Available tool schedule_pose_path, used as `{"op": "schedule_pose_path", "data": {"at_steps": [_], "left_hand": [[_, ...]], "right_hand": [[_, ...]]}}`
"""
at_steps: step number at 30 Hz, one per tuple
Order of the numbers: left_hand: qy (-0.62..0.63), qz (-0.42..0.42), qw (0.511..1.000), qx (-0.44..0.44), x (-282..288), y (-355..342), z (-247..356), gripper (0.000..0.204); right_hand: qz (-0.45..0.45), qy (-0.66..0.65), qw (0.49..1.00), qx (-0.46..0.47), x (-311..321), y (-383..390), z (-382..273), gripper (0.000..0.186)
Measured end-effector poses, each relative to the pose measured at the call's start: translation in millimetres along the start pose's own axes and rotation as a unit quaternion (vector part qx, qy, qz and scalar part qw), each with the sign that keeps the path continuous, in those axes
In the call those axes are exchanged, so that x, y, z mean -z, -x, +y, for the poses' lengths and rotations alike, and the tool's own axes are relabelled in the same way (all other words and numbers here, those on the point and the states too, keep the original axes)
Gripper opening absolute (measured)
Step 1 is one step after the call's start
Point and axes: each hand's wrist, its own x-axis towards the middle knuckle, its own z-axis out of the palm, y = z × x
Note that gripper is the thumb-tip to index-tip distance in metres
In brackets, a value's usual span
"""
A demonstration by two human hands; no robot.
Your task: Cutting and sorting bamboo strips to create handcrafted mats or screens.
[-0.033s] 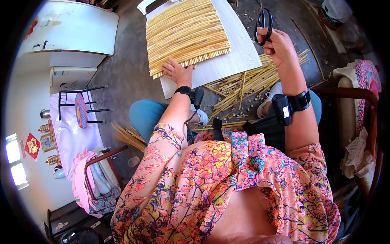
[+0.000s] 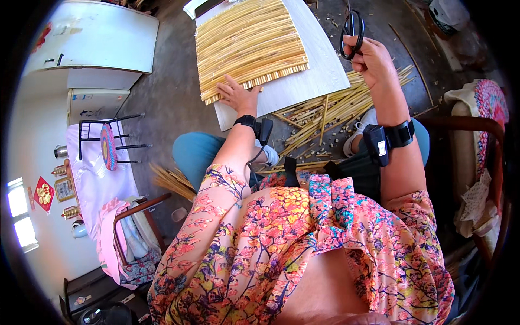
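Observation:
A mat of yellow straw-like stalks (image 2: 249,43) lies side by side on a white board (image 2: 325,70). My left hand (image 2: 237,96) rests on its near edge with fingers spread over the stalks. One stalk end pokes out beside that hand's thumb. To the right, my right hand (image 2: 371,58) is raised above the floor and closed on scissors (image 2: 352,35) with black looped handles. Their blades point up toward the top rim and are hard to make out. Both wrists wear black straps with small devices.
Loose stalks (image 2: 319,122) are strewn on the floor between my feet, with cut bits around them. Another stalk bundle (image 2: 172,181) lies left of my knee. A wooden-armed chair (image 2: 466,124) stands at the right; a black-legged stool (image 2: 108,146) is at the left.
Nearly nothing differs. The mat and my left hand sit very slightly further right in the picture; the scissors stay in my right hand.

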Motion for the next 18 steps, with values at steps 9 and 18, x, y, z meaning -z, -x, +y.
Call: {"op": "schedule_pose_path", "data": {"at_steps": [9,18], "left_hand": [[-0.011,-0.050,0.865,-0.498,5.8,86.0,13.0,0.113],[0.034,-0.064,0.935,-0.346,-4.7,-11.6,16.0,0.080]], "right_hand": [[0.008,0.003,1.000,0.015,7.8,-12.5,7.6,0.018],[0.008,0.020,1.000,-0.016,8.3,-7.5,14.2,0.016]]}}
